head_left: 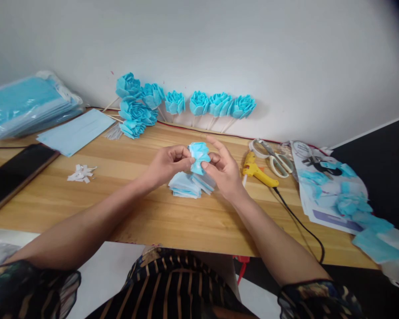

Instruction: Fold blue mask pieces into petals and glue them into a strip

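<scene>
Between my two hands is a small blue fabric flower (200,155), held up over the wooden table. My left hand (169,164) pinches its left edge between thumb and fingers. On the other side, the thumb and bent fingers of my right hand (224,168) grip it, with the index finger raised. Just below lies a loose pile of pale blue fabric pieces (185,186), partly covered by the right hand. Several finished blue flowers on sticks (199,103) lean against the wall behind.
To the right are a yellow glue gun (257,170) with a black cord, scissors (279,164), a tape roll (258,148) and blue scraps on printed paper (307,190). Leftward are white scraps (81,173), a phone (18,175), flat blue sheets (76,130) and a plastic-wrapped blue stack (26,104).
</scene>
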